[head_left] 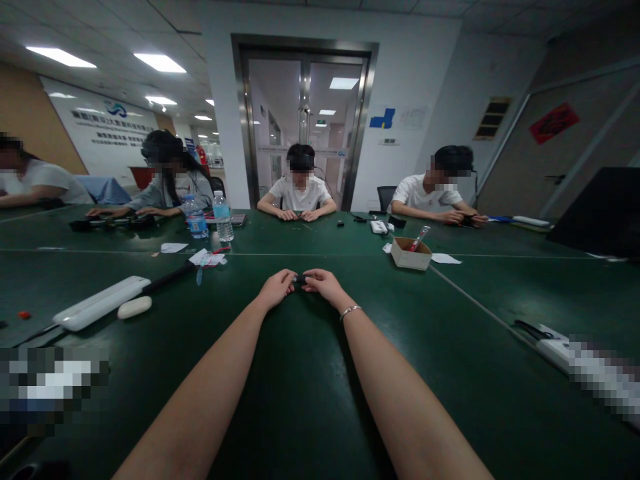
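Both my arms reach forward over the dark green table (pixel 295 373). Between my fingertips is a small black object (pixel 301 279) with a pale or shiny end on its left side; its kind is too small to make out. My left hand (pixel 278 289) pinches that lighter end. From the other side, my right hand (pixel 324 285) closes its fingers on the black part. A silver bracelet (pixel 350 311) circles my right wrist. Fingertips hide part of the object, which is held at or just above the tabletop.
Left of my arms lie a long white device (pixel 103 303) and a white oval case (pixel 135 307). Farther off stand two water bottles (pixel 223 217), near paper scraps (pixel 207 258). A small open box (pixel 411 254) sits ahead right. Several people with headsets sit around the table.
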Motion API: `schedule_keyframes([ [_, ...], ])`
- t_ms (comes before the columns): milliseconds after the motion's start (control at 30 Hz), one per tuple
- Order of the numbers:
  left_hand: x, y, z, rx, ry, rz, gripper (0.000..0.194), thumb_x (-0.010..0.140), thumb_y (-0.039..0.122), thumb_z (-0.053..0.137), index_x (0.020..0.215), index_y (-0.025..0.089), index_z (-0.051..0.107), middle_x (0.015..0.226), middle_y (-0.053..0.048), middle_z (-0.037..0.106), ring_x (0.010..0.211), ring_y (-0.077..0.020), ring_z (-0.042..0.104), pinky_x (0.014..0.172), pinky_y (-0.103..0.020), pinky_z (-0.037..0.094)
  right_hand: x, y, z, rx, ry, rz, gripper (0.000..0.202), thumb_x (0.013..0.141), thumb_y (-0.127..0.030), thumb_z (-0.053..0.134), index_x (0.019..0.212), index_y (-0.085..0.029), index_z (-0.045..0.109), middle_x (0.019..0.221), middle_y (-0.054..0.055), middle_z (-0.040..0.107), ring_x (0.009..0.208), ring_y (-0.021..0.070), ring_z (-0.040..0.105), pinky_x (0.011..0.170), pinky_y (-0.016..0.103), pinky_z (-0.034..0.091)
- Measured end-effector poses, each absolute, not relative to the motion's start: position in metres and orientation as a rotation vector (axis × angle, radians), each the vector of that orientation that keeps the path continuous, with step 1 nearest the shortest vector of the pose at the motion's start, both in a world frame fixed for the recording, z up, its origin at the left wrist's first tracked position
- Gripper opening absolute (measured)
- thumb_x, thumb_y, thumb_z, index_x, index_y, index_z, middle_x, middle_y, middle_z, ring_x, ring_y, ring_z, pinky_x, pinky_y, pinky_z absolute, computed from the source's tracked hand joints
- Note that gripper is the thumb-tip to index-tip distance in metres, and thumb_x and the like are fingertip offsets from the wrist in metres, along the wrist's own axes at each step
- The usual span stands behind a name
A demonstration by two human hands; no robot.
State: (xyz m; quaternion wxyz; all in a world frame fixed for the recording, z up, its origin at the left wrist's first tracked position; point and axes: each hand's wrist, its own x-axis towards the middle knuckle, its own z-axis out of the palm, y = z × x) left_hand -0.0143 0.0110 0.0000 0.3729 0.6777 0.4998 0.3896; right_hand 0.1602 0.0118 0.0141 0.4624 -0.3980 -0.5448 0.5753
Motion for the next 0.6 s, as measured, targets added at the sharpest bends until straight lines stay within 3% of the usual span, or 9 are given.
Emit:
schedule_keyframes([
  [100, -0.0154, 0.0110, -0.0013, 1.760, 1.280, 1.028, 0.031, 0.083, 0.038, 0.046, 0.105, 0.019, 0.057, 0.079, -0.003, 0.061, 0.065, -0.0117, 0.055, 0.053, -0.020, 0.042, 0.1599, 0.0105, 0.0163, -0.987, -1.332, 1.421, 0.018, 0.082, 0.005, 0.052, 0.089, -0.010, 0.060, 0.072, 0.004, 0.065, 0.059, 0.0101, 0.065, 0.055, 0.015, 0.055],
  [200, -0.0161, 0.0099, -0.0012, 1.736, 1.267, 1.017, 0.034, 0.086, 0.041, 0.040, 0.106, 0.019, 0.056, 0.076, -0.003, 0.060, 0.062, -0.0116, 0.054, 0.052, -0.021, 0.042, 0.1599, 0.0099, 0.0175, -0.996, -1.336, 1.435, 0.018, 0.082, 0.005, 0.052, 0.089, -0.010, 0.061, 0.071, 0.003, 0.065, 0.059, 0.0099, 0.065, 0.054, 0.015, 0.055],
  [367, -0.0164, 0.0103, -0.0018, 1.739, 1.257, 1.037, 0.028, 0.082, 0.033, 0.049, 0.107, 0.020, 0.055, 0.083, -0.003, 0.060, 0.067, -0.0114, 0.056, 0.054, -0.020, 0.043, 0.1604, 0.0092, 0.0179, -0.998, -1.361, 1.423, 0.018, 0.081, 0.004, 0.054, 0.090, -0.010, 0.061, 0.072, 0.004, 0.065, 0.061, 0.0104, 0.066, 0.055, 0.014, 0.055],
  [533, -0.0165, 0.0114, -0.0018, 1.705, 1.251, 1.001, 0.033, 0.086, 0.039, 0.039, 0.106, 0.018, 0.055, 0.069, -0.001, 0.057, 0.054, -0.0098, 0.051, 0.050, -0.021, 0.041, 0.1611, 0.0091, 0.0184, -0.998, -1.357, 1.442, 0.019, 0.082, 0.005, 0.053, 0.092, -0.009, 0.060, 0.070, 0.003, 0.065, 0.061, 0.0100, 0.066, 0.055, 0.014, 0.055],
  [600, -0.0166, 0.0111, -0.0015, 1.735, 1.267, 1.009, 0.031, 0.084, 0.038, 0.044, 0.106, 0.019, 0.056, 0.071, -0.001, 0.058, 0.056, -0.0095, 0.051, 0.051, -0.020, 0.041, 0.1616, 0.0101, 0.0174, -0.986, -1.358, 1.447, 0.019, 0.081, 0.005, 0.054, 0.091, -0.010, 0.060, 0.070, 0.003, 0.065, 0.061, 0.0102, 0.066, 0.055, 0.014, 0.055],
])
